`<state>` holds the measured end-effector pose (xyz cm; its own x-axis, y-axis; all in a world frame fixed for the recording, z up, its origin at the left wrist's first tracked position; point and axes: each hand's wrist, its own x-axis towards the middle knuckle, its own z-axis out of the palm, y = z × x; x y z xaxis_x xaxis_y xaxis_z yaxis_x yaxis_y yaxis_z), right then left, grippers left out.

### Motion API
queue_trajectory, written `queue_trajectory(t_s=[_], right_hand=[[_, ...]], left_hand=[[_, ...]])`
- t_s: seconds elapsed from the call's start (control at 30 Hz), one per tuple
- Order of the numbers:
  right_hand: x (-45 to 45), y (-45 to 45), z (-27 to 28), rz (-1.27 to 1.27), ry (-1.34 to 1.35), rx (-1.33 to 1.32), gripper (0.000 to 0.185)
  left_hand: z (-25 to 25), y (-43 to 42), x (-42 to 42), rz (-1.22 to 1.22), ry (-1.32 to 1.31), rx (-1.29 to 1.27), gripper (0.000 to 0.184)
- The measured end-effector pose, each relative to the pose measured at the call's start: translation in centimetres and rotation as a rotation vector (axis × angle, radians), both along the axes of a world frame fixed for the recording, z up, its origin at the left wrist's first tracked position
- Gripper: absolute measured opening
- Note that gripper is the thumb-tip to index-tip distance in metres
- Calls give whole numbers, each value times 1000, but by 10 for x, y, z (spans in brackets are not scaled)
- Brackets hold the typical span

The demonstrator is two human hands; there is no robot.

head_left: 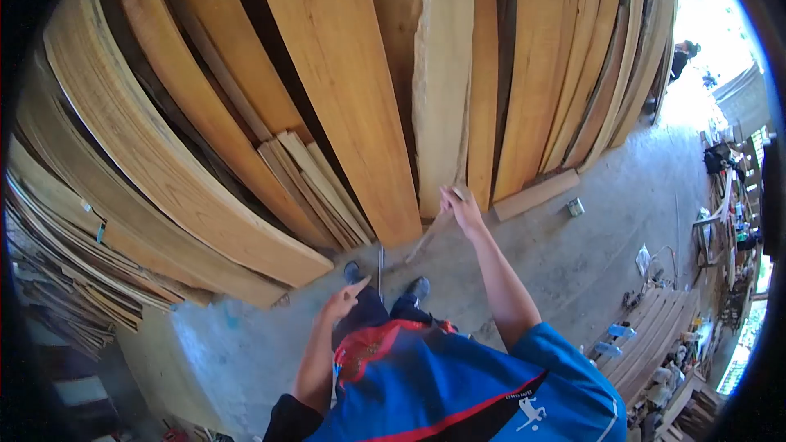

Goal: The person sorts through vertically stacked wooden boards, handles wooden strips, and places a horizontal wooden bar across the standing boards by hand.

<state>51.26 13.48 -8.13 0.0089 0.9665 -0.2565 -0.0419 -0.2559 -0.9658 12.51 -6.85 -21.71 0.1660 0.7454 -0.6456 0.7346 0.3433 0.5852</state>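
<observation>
Gripped near its upper end in the right hand [465,206], with fingers closed round it and a short stub showing above the fist: a slim wooden strip [424,244], slanting down in front of the leaning boards [332,49] toward the concrete floor [524,262]. Cannot tell whether touching the floor at the lower tip or hanging just above. With the left hand [342,301], no such hold: half open, with index finger stretched out and the rest loosely curled, apparently gripping nothing, near a thin upright rod [381,266] between the shoes [417,288]. Judging by the slenderness of the strip, likely light enough for one hand, fairly stiff along its length, yet liable to snap if bent hard or levered against the boards. Probably not slippery (dry and dull by the look of it, so perhaps splintery along the edges). Best to take hold with thumb and fingers wrapped round the thickness, without sliding along the grain. For steadier aim, better to grip lower, nearer the middle, since likely to swing at the far tip when held only by the top.
</observation>
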Motion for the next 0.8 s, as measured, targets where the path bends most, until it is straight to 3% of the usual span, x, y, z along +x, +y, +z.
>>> queue_trajectory(t_s=[0.1,0.2,0.33,0.4,0.43,0.63,0.8], right_hand=[[2,-16,4,-43,95,34,35],[9,-43,-11,-14,93,63,36],[34,-76,-9,-28,64,66,31],[40,-86,-11,-101,85,107,37],[49,-91,-19,-119,112,105,36],[97,-126,-35,-309,171,113,33],[123,-156,-27,-375,152,48,28]], left_hand=[[4,17,9,-106,-27,-19,59],[39,33,33,-164,-145,-135,59],[-17,41,54,-246,-142,-131,65],[-2,54,66,-272,-85,-132,67],[33,61,83,-290,-39,-172,67],[-4,63,106,-343,55,-87,67],[-17,63,109,-229,81,0,66]])
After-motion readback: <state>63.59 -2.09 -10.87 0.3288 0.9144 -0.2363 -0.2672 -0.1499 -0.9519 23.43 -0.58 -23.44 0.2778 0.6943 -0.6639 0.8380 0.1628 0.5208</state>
